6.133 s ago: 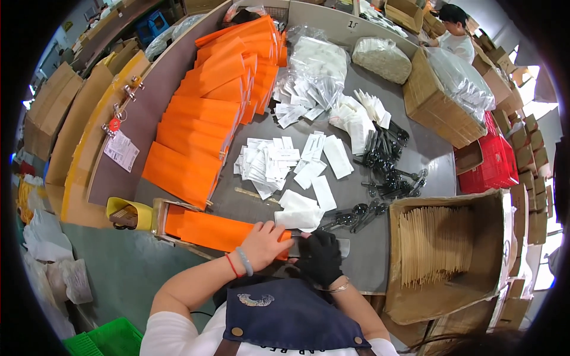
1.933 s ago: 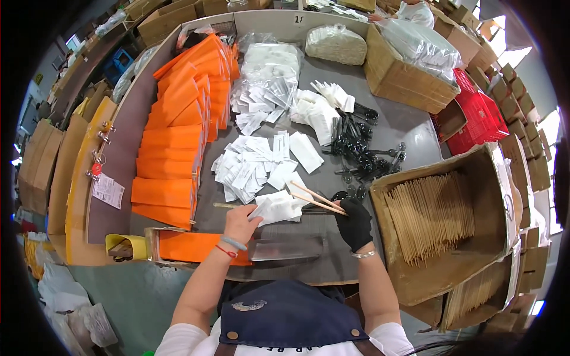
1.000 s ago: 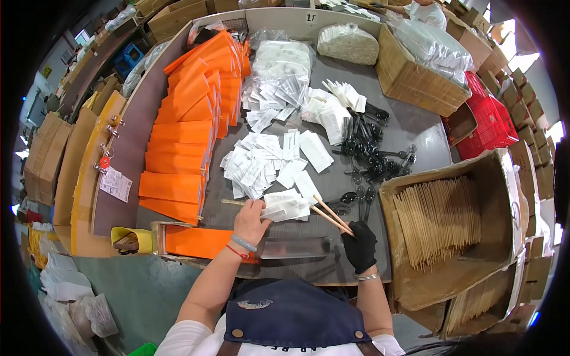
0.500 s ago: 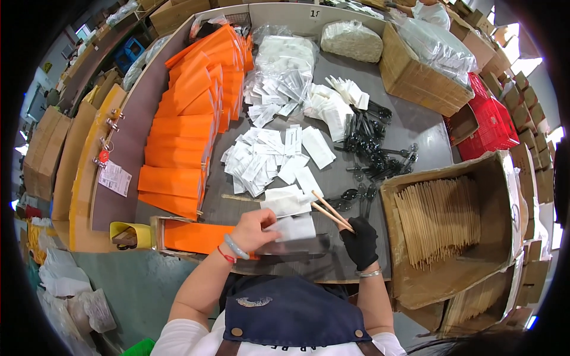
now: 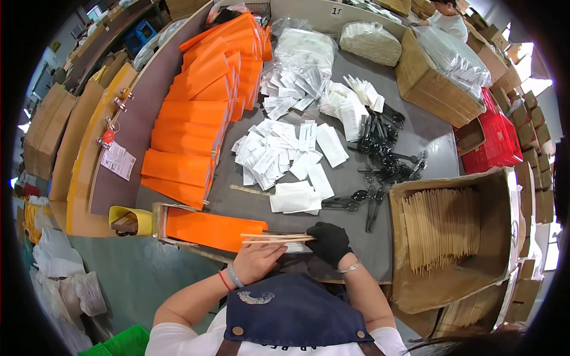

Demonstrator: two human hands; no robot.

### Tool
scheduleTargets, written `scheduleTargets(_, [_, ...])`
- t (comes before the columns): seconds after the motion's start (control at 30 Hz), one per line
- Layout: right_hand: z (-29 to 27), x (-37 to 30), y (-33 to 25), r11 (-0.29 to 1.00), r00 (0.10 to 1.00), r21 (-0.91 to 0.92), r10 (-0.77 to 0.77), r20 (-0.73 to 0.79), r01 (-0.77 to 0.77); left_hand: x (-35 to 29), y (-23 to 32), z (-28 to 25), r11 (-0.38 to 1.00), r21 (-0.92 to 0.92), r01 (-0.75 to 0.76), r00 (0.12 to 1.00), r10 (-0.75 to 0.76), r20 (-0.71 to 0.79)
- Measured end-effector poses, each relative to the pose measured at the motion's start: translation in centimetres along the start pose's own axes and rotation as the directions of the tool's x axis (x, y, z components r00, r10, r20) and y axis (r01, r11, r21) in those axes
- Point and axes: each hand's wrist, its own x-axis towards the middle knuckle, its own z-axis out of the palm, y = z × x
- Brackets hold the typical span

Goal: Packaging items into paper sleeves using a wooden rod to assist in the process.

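My right hand [image 5: 330,242], in a black glove, is closed on a pair of wooden chopsticks [image 5: 270,237] that point left. Beneath them a flat white packet [image 5: 298,247] shows between my hands. My bare left hand [image 5: 259,261] has its fingers curled together at the packet's left end; its grip is partly hidden. A thin dark strip, too unclear to name, lies just behind the chopsticks. Left of them an orange paper sleeve [image 5: 211,228] lies in a shallow cardboard tray [image 5: 159,222] at the table's near edge.
Fanned orange sleeves [image 5: 184,130] fill the left side. White packets [image 5: 267,154] and black plastic spoons [image 5: 380,145] lie mid-table. At right stands a cardboard box [image 5: 409,291] of chopsticks, with a red crate [image 5: 493,142] behind. A yellow container [image 5: 142,221] sits at the near left.
My right hand has moved left and down, swinging the chopsticks to lie nearly level. My left hand has come down toward me with the white packet, away from the other packets.
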Motion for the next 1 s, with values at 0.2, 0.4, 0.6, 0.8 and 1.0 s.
scheduleTargets(0.2, [-0.2, -0.6, -0.3, 0.994, 0.997, 0.098, 0.059, -0.056, -0.054, 0.1, -0.1, -1.0, 0.987, 0.107, 0.12, 0.988, -0.129, 0.079])
scheduleTargets(0.4, [-1.3, -3.5, 1.3, 1.0, 0.991, -0.014, 0.019, -0.13, -0.021, -0.7, -0.9, -2.6, 0.987, 0.097, 0.131, 0.99, -0.134, 0.035])
scheduleTargets(0.6, [-1.5, -3.9, 2.2, 0.988, 0.981, -0.089, -0.135, -0.139, 0.123, -1.1, -2.6, -3.0, 0.976, -0.049, 0.212, 0.975, -0.215, -0.063])
scheduleTargets(0.8, [-2.3, -4.1, 3.0, 0.982, 0.986, -0.114, -0.155, -0.062, 0.148, -0.7, -3.5, -3.7, 0.978, 0.014, 0.21, 0.977, -0.21, 0.033])
scheduleTargets(1.0, [-1.8, -4.4, 4.0, 0.976, 0.987, -0.159, -0.155, -0.04, 0.147, -0.4, -4.5, -2.5, 0.979, -0.054, 0.199, 0.98, -0.198, 0.015])
